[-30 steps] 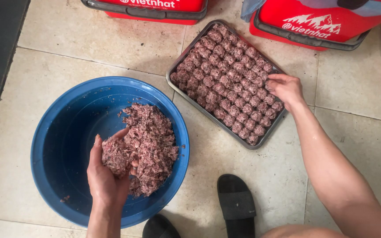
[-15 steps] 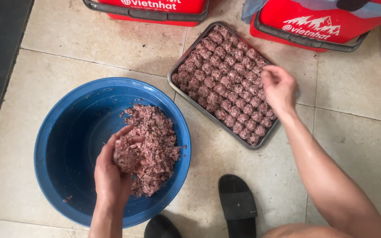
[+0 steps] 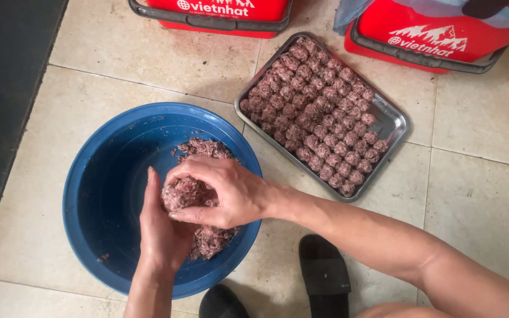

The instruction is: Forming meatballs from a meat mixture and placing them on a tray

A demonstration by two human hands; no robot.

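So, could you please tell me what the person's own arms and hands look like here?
Both arms are bare, with no sleeves in view. The left hand and right hand wear no gloves, and no rings, watch or bracelet show. Bits of the minced mix cling to the fingers.

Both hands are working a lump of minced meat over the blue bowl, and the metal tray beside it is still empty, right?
Not quite. The head view shows the tray nearly full of rows of meatballs, not empty. The rest holds: the left hand and right hand cup a lump of minced meat over the blue bowl.
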